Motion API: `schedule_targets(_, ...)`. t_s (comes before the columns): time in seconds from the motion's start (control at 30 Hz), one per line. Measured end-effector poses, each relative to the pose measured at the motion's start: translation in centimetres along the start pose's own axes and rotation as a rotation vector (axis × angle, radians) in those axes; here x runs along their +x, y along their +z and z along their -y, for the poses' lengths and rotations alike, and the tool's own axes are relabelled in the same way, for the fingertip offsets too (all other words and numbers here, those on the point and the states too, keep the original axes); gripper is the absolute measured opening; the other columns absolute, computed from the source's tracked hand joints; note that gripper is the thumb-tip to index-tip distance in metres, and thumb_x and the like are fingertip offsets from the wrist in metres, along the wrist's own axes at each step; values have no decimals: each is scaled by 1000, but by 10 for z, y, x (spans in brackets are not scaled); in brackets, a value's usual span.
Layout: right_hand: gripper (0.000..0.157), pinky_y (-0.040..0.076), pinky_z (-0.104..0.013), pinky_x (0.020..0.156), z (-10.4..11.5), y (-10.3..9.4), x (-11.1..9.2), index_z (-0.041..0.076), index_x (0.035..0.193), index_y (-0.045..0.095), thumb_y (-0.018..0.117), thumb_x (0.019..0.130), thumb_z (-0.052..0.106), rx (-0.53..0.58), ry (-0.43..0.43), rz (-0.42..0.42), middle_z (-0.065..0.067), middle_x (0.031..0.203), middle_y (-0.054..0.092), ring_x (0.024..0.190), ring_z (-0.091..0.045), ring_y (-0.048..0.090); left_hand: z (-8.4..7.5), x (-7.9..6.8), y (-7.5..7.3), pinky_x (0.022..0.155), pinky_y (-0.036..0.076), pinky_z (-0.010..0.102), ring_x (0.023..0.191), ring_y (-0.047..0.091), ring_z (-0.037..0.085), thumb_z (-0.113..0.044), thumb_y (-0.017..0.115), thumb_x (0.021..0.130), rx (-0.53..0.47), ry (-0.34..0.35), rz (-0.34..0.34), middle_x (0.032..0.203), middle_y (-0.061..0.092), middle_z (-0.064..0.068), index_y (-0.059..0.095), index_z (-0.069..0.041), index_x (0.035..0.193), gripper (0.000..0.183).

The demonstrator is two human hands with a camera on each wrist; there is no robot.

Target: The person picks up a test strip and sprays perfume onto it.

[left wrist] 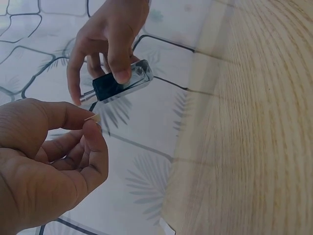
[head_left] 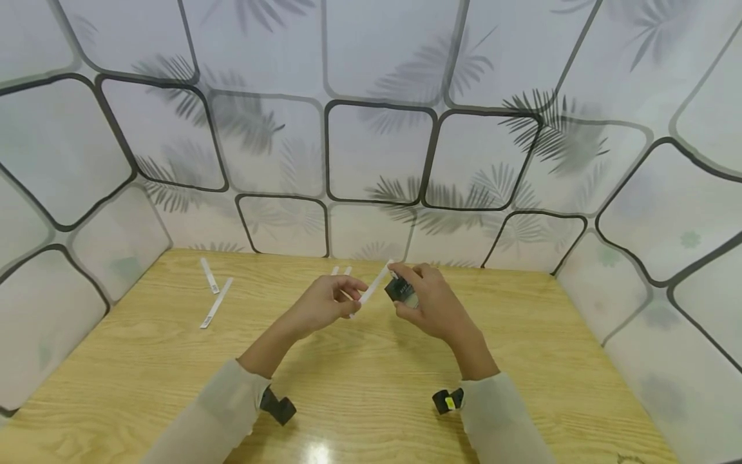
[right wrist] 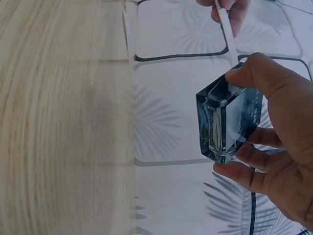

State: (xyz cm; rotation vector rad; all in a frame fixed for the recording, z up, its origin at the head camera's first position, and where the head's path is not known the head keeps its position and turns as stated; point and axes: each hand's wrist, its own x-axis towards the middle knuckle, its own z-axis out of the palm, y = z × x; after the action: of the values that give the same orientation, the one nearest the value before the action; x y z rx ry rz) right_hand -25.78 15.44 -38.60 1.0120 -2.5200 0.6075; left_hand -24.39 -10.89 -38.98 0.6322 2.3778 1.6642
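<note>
My left hand [head_left: 324, 301] pinches a white paper strip [head_left: 375, 284] between thumb and fingertips, its far end slanting up to the right. In my right hand [head_left: 437, 301] is a small glass perfume bottle [head_left: 400, 289], dark at one end and clear at the other. The left wrist view has the bottle [left wrist: 143, 74] tilted, a finger on its silver spray top [left wrist: 88, 97]. Seen from the right wrist, the faceted glass [right wrist: 230, 117] lies between thumb and fingers, and the strip [right wrist: 227, 34] runs close up to it. Both hands are above the wooden table [head_left: 359, 399].
Two white strips, one farther back [head_left: 209, 275] and one nearer [head_left: 217, 303], lie on the table at left. Two more strip ends [head_left: 348, 270] show behind my left hand. A patterned backdrop [head_left: 377, 154] encloses the table at the back and sides.
</note>
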Motion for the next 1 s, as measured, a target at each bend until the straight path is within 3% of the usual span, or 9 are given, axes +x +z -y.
schedule_targets(0.4,71,55,-51,84,-4,1,0,18,151,49,82,87,18,-13,-5,-20,-19,121,59,107,-34,59,0,1,0,81,59,55,87,66,28,-3,66,98,14,-1,-4,104,64,13,66,0,126,28)
schedule_targets(0.63,70,55,-51,82,-4,2,-2,16,150,50,82,87,17,13,-3,-3,-19,119,59,103,-33,58,0,0,1,82,58,56,84,66,23,-3,66,98,16,-1,0,104,63,13,66,0,126,28)
schedule_targets(1.0,68,54,-49,79,-2,0,-1,15,149,52,81,87,18,8,6,-7,-18,116,60,99,-32,59,4,1,-1,82,59,54,85,66,24,-3,66,98,10,-11,-12,105,63,14,66,0,126,28)
